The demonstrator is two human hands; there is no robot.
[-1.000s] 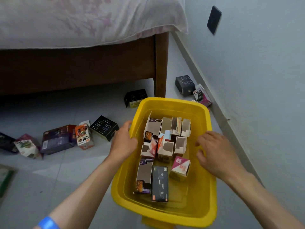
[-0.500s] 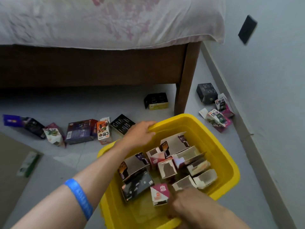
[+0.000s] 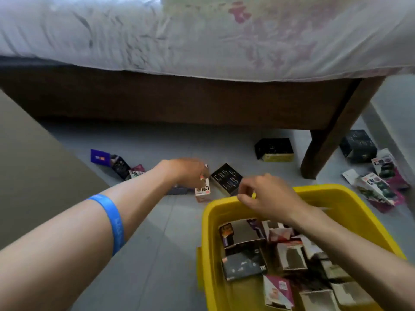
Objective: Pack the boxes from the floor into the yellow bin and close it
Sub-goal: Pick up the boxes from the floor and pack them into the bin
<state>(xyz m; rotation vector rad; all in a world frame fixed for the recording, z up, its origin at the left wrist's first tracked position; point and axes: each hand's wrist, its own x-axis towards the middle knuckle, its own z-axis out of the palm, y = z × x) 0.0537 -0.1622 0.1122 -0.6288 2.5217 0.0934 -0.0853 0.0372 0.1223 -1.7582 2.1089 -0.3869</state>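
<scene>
left hand outstretched, fingers gripping white box | right hand fingers loosely curled over yellow bin rim

The left arm is stretched forward and low, a blue wristband worn on the forearm; the left hand is turned palm-down, fingers curled downward. The right hand is held nearer, its fingers loosely bent, nothing visibly gripped.

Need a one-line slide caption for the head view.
Left hand grips a small white box on the floor; right hand hovers over the yellow bin rim.
</scene>
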